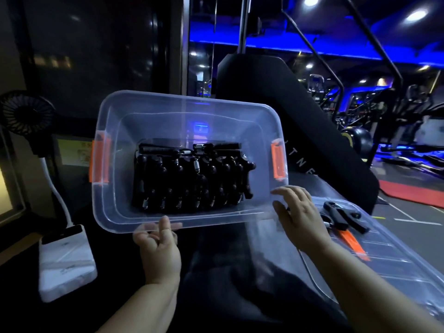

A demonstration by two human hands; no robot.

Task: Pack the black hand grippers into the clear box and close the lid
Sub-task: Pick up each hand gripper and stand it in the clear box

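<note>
The clear box (110, 212) with orange side latches is tilted up toward me, lidless. Several black hand grippers (192, 179) with metal springs are packed in rows inside it. My left hand (158, 243) pinches the box's near rim from below. My right hand (298, 217) lies with relaxed fingers against the box's near right corner. The clear lid (396, 267) lies flat to the right on the black bench. One black hand gripper (343, 217) rests on the lid, with an orange strip (353, 243) beside it.
A white power bank (64, 258) with a cable and a small black fan (26, 114) stand at the left. A black padded bench back (276, 92) rises behind the box. Gym machines fill the blue-lit background at the right.
</note>
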